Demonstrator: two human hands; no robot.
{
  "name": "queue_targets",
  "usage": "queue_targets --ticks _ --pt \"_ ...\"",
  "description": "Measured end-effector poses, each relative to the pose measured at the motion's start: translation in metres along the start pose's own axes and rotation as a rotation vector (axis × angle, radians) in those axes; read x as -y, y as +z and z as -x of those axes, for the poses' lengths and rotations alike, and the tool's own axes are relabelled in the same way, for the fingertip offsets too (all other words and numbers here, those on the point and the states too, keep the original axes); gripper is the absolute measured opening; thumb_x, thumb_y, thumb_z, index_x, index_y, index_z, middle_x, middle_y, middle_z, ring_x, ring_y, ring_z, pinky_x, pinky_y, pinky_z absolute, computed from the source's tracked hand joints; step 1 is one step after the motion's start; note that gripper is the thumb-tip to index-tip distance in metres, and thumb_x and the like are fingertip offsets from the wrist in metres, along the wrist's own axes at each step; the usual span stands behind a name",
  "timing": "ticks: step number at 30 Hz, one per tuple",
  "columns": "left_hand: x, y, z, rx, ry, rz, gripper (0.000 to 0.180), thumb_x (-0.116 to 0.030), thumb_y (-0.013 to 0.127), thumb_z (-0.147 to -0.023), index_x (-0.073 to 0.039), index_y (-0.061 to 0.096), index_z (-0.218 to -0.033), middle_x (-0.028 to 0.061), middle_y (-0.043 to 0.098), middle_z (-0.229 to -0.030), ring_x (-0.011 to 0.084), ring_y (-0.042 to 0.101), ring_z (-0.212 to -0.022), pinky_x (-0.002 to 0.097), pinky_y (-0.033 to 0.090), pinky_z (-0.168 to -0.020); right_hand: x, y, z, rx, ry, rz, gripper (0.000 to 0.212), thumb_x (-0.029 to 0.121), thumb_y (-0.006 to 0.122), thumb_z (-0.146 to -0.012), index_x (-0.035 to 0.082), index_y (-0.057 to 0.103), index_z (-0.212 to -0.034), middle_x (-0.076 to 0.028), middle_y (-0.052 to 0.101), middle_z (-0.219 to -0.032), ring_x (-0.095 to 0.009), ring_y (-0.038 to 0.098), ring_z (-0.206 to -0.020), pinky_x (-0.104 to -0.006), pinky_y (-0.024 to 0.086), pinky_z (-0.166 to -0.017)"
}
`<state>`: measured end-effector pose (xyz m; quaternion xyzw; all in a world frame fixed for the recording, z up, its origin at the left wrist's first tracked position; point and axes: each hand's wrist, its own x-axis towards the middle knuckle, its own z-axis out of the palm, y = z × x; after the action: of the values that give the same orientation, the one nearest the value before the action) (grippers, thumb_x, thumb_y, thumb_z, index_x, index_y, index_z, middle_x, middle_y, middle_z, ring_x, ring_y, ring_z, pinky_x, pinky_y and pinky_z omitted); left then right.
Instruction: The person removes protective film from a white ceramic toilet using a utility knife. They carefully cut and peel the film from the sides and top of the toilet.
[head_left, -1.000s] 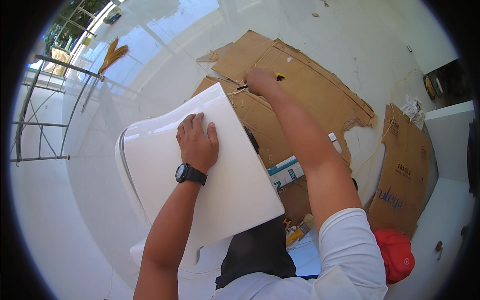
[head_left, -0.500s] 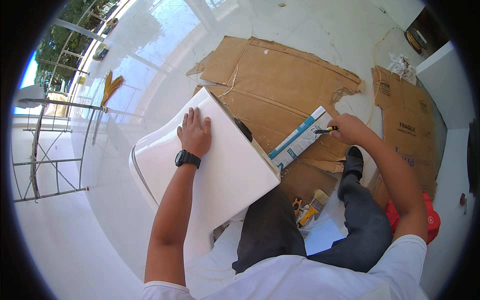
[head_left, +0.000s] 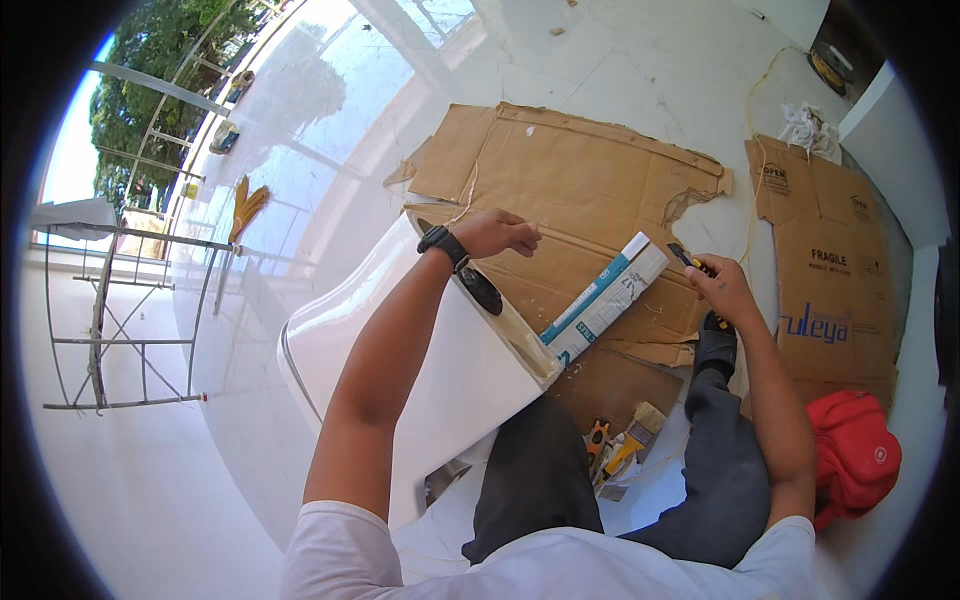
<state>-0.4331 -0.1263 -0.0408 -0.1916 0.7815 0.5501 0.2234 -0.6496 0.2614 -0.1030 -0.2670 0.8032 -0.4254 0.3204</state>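
Note:
My right hand (head_left: 725, 290) is closed around a black and yellow utility knife (head_left: 690, 260), its blade end pointing up and left. Just left of the knife lies a long white and teal printed carton (head_left: 605, 300), its near end by the corner of a large white glazed ceramic fixture, likely a toilet (head_left: 400, 390). My left hand (head_left: 495, 235), with a black watch (head_left: 442, 247) on the wrist, is above the fixture's far edge and the cardboard. Its fingers are loosely bent, with nothing visible in them. Beneath that wrist, a dark oval part (head_left: 482, 292) shows on the fixture's side.
Flattened cardboard (head_left: 570, 170) covers the floor ahead; another cardboard sheet (head_left: 830, 260) lies right. A paintbrush (head_left: 640, 430) and an orange-handled tool (head_left: 597, 437) are between my legs. A red bag (head_left: 855, 450) sits at right. Metal scaffolding (head_left: 125, 340) and yellow gloves (head_left: 247, 207) are left.
My left hand has lifted off the white fixture and moved right, over its far edge. My right hand has drawn the utility knife away from the carton, slightly right.

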Motion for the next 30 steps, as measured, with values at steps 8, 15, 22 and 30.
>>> queue_targets --ticks 8,15,22,30 --pt "0.051 -0.062 0.054 -0.632 -0.066 -0.686 0.057 -0.05 0.054 -0.105 -0.003 0.065 -0.136 0.017 0.065 -0.139 0.0325 0.059 -0.131 0.0388 0.043 -0.111 -0.008 0.005 -0.013 0.076 0.031 -0.086 0.033 0.025 0.071 -0.096 -0.003 0.074 -0.114 -0.003 0.066 -0.078 -0.01 0.06 -0.06 -0.0278 0.051 -0.059" --pt "0.009 0.002 0.067 -0.175 0.063 -0.045 0.059 -0.053 0.05 -0.108 -0.002 0.072 -0.127 0.0141 0.074 -0.123 0.0232 0.061 -0.125 0.0362 0.042 -0.112 -0.011 0.023 -0.019 0.074 0.032 -0.054 0.04 0.034 0.066 -0.099 -0.003 0.074 -0.113 -0.005 0.066 -0.079 -0.014 0.064 -0.067 -0.0295 0.055 -0.06" --pt "0.0 0.062 0.136 -0.768 0.243 -0.394 0.047 -0.04 0.065 -0.101 -0.003 0.067 -0.13 0.0207 0.064 -0.134 0.0367 0.059 -0.126 0.0439 0.047 -0.107 0.022 0.053 -0.013 0.4 0.008 0.128 0.031 0.019 0.068 -0.094 -0.004 0.069 -0.115 -0.012 0.07 -0.101 -0.019 0.066 -0.086 -0.0332 0.053 -0.079" --pt "0.1 0.064 0.149 -1.123 -0.233 -0.612 0.071 -0.056 0.054 -0.103 0.0 0.052 -0.147 0.0258 0.047 -0.154 0.0413 0.039 -0.146 0.0499 0.026 -0.122 0.11 0.107 0.011 0.702 -0.644 0.135 0.028 0.017 0.068 -0.096 0.005 0.069 -0.121 -0.012 0.07 -0.093 -0.026 0.066 -0.088 -0.0365 0.05 -0.08"
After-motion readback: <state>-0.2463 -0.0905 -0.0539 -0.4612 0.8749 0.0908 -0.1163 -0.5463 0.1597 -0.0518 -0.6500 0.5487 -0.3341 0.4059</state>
